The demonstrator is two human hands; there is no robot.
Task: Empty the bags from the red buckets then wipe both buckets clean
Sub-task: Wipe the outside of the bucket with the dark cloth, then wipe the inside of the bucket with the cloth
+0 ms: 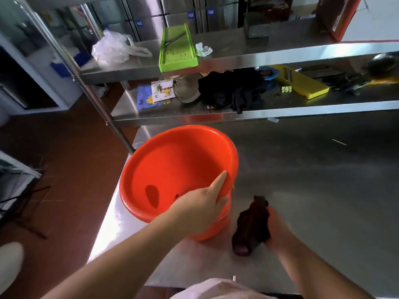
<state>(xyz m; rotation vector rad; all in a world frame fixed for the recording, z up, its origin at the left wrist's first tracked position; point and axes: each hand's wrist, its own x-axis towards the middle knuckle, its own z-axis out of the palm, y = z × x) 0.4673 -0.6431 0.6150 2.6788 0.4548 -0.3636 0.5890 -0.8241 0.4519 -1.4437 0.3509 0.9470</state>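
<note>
Bucket [172,169] tilts, mouth toward me; my left hand [200,210] grips its near rim, right hand [278,231] clutches dark cloth [251,227] on table [313,180].

This is a commercial kitchen, or its prep area; a stainless steel worktable [302,169] stands under two stainless shelves [269,55]; steel-fronted cabinets [151,24] with small blue labels, probably refrigerators, line the back wall; a green slicer board [177,50], a yellow mandoline [300,83] and a metal bowl [186,88] lie on the shelves; the floor [71,169] is red-brown.
</note>
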